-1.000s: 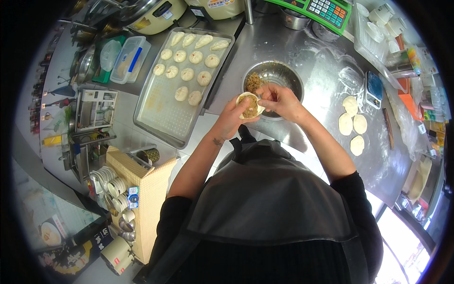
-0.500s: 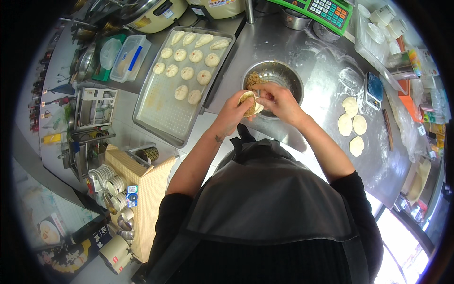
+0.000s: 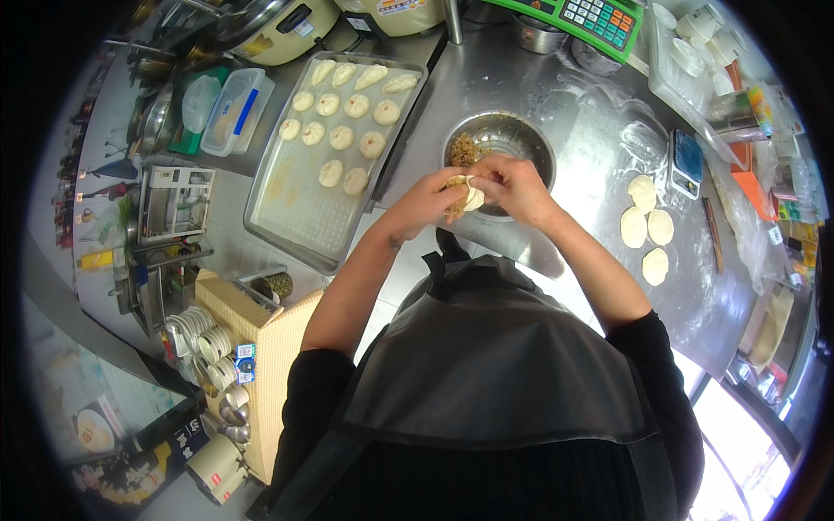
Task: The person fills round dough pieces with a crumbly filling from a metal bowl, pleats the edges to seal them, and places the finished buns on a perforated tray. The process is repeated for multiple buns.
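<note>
A filled bun (image 3: 473, 199) of pale dough, its brown filling partly showing, is held between both hands over the near rim of a steel bowl (image 3: 545, 156). My left hand (image 3: 423, 203) cups the dough from the left, fingers curled round it. From the right, my right hand (image 3: 514, 187) pinches the dough's edge between thumb and fingers. Chopped filling (image 3: 465, 149) lies at the left side inside the bowl. Off to the right, several flat dough rounds (image 3: 635, 227) rest on the floured steel table (image 3: 591, 139).
Rows of shaped buns (image 3: 341, 137) sit on a perforated metal tray (image 3: 291, 208) at the left. A small blue-topped scale (image 3: 685, 161) and a rolling pin (image 3: 712, 234) lie on the right. At the back stand a green scale (image 3: 599, 26), a clear lidded box (image 3: 233, 113) and a cooker (image 3: 282, 30).
My left hand has turned over the bun, covering more of its filling. My right fingers have closed in on the dough's edge. The tray and dough rounds stay in place.
</note>
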Demonstrator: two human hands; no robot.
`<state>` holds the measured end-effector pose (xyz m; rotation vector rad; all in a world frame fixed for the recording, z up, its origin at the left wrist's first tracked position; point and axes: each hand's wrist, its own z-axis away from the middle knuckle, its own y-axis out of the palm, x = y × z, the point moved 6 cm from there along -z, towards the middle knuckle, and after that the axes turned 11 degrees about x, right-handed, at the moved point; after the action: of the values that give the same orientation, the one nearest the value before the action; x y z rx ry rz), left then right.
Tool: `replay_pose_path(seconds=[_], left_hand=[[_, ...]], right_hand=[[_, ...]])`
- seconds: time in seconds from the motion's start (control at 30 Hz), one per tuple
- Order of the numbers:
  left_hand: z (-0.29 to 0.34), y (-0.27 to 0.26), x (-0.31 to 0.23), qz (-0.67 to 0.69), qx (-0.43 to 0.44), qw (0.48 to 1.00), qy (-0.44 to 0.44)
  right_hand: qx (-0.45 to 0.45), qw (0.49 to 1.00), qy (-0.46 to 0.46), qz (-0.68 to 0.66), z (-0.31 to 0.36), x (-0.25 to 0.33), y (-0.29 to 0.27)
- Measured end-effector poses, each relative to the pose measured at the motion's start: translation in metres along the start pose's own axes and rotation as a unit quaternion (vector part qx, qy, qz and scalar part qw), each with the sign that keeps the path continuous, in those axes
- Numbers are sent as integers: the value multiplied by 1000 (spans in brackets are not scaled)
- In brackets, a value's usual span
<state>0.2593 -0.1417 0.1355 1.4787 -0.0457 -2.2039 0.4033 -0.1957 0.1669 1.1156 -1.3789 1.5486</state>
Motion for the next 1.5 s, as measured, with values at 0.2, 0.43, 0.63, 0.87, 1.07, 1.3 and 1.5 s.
replay_pose_path(seconds=[0.2, 0.43, 0.63, 0.87, 1.07, 1.3, 1.5], left_hand=[[5, 2, 1, 110, -34, 991, 73], [3, -3, 7, -10, -2, 1000, -10], [3, -6, -3, -97, 50, 993, -55], [1, -8, 6, 150, 75, 985, 39], [10, 7, 24, 157, -24, 979, 129], [7, 16, 24, 214, -37, 971, 102], [0, 14, 28, 138, -105, 982, 78]], right_hand=[[4, 999, -38, 28, 2, 8, -7], [3, 987, -129, 91, 0, 25, -2], [22, 996, -66, 47, -1, 21, 2], [2, 1000, 16, -22, 3, -3, -3], [-19, 988, 67, -138, 8, -23, -1], [0, 1000, 6, -10, 10, -6, 6], [-9, 997, 70, -30, 12, -12, 7]])
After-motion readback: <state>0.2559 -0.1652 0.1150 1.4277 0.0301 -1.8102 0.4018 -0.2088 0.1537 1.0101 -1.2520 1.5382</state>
